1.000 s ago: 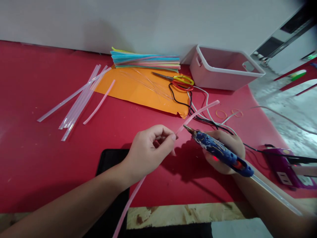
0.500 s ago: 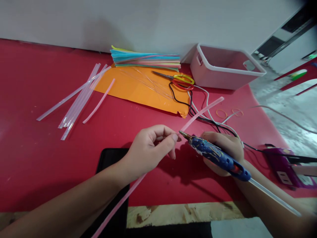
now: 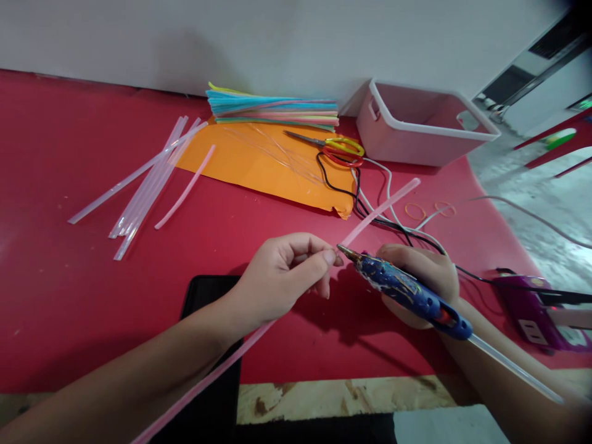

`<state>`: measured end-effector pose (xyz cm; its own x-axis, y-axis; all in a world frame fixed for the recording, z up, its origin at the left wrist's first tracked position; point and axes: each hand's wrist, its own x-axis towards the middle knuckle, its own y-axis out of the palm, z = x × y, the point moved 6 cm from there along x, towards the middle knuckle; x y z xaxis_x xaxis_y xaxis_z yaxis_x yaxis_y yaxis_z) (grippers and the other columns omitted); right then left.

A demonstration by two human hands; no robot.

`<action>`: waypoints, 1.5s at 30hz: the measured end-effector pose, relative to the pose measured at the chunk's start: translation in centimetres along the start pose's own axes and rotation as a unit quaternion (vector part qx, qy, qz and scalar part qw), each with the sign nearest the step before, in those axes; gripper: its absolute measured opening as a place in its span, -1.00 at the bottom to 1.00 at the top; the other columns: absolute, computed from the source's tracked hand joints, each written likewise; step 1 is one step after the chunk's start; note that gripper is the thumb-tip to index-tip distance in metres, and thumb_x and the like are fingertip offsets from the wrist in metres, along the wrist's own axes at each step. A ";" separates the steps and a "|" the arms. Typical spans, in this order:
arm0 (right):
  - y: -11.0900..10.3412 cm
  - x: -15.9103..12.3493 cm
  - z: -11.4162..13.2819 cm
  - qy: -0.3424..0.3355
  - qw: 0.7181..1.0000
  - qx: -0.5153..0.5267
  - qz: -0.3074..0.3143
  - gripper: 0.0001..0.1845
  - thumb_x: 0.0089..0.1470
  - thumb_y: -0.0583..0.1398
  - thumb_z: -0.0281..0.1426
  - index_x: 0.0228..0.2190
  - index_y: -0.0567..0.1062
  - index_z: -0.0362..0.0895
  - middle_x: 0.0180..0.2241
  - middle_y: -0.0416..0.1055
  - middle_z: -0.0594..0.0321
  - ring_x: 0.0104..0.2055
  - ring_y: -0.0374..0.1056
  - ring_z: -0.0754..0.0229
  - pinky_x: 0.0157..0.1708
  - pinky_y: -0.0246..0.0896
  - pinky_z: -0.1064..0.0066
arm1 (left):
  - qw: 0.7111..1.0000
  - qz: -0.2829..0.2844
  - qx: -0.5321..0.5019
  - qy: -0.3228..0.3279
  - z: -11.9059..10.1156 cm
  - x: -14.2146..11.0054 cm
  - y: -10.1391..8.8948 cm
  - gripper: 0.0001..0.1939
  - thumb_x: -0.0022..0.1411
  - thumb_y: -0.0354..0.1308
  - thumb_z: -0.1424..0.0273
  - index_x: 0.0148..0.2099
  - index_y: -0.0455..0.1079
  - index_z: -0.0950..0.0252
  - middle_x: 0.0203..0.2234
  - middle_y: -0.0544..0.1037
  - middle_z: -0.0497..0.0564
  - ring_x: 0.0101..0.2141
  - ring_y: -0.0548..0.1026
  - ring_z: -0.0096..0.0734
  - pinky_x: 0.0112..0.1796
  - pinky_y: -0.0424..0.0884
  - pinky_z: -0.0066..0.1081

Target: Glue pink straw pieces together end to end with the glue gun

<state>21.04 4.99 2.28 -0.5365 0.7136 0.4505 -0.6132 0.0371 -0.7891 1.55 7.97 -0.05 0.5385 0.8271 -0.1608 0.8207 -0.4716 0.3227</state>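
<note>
Between thumb and fingertips, my left hand (image 3: 289,271) pinches a long pink pipe cleaner (image 3: 382,211). One end sticks out up and to the right; the other runs back under my wrist to the lower left. My right hand (image 3: 423,277) is wrapped round a blue, glue-smeared hot glue gun (image 3: 402,287). A clear glue stick (image 3: 513,367) protrudes from the gun's rear. The metal nozzle is right at the pipe cleaner, close to my left fingertips; whether it touches I cannot tell.
Glue sticks (image 3: 143,191) and a short pink pipe cleaner (image 3: 187,185) lie left. Behind are an orange envelope (image 3: 259,160), scissors (image 3: 333,147), coloured pipe cleaners (image 3: 272,110) and a bin (image 3: 425,139). Cables (image 3: 393,225) reach a purple power strip (image 3: 527,308); a black flat object (image 3: 208,376) lies below.
Both hands and the glue gun have shifted very slightly to the right together. The pipe cleaner's near end has swung further left.
</note>
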 end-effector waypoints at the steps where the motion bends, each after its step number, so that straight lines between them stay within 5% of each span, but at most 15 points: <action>1: 0.0 0.0 0.0 -0.001 1.000 -0.001 0.002 -0.79 0.01 0.27 -0.44 -0.27 0.39 -0.06 -0.46 0.45 0.29 -0.52 0.35 0.31 -0.52 0.26 0.47 | 1.000 0.001 0.000 0.000 0.0 0.0 0.0 -0.84 0.38 0.16 0.43 -0.30 0.45 0.31 -0.64 0.49 -0.22 -0.58 0.39 -0.72 -0.43 0.31 -0.65; 27: -0.2 0.0 0.0 0.009 1.000 0.000 0.000 -0.79 0.05 0.26 -0.43 -0.25 0.38 0.02 -0.48 0.45 0.31 -0.55 0.37 0.23 -0.58 0.29 0.39 | 0.998 -0.018 0.054 0.004 -0.8 -0.1 -0.1 -0.84 0.31 0.16 0.39 -0.35 0.42 0.27 -0.68 0.41 -0.19 -0.61 0.31 -0.61 -0.44 0.31 -0.52; 34: -1.2 -0.2 0.9 0.039 0.994 0.008 -0.104 -0.89 0.08 0.24 -0.44 -0.35 0.40 -0.01 -0.51 0.43 0.29 -0.52 0.41 0.20 -0.56 0.32 0.38 | 0.999 -0.003 0.045 0.003 -0.7 -0.2 0.1 -0.86 0.31 0.17 0.39 -0.33 0.42 0.29 -0.65 0.42 -0.19 -0.59 0.36 -0.62 -0.41 0.37 -0.54; 45: -0.4 -0.5 -0.1 -0.007 1.000 0.009 -0.019 -0.79 0.07 0.24 -0.43 -0.21 0.42 0.02 -0.47 0.44 0.25 -0.50 0.42 0.15 -0.55 0.34 0.34 | 0.999 0.013 0.037 0.008 -0.6 -0.2 0.3 -0.85 0.35 0.14 0.41 -0.32 0.42 0.29 -0.65 0.42 -0.20 -0.58 0.36 -0.63 -0.42 0.33 -0.56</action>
<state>21.59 4.71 2.31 -0.5210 0.7023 0.4851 -0.6430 0.0509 -0.7642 1.54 7.82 0.64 0.5568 0.8192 -0.1377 0.8187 -0.5133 0.2573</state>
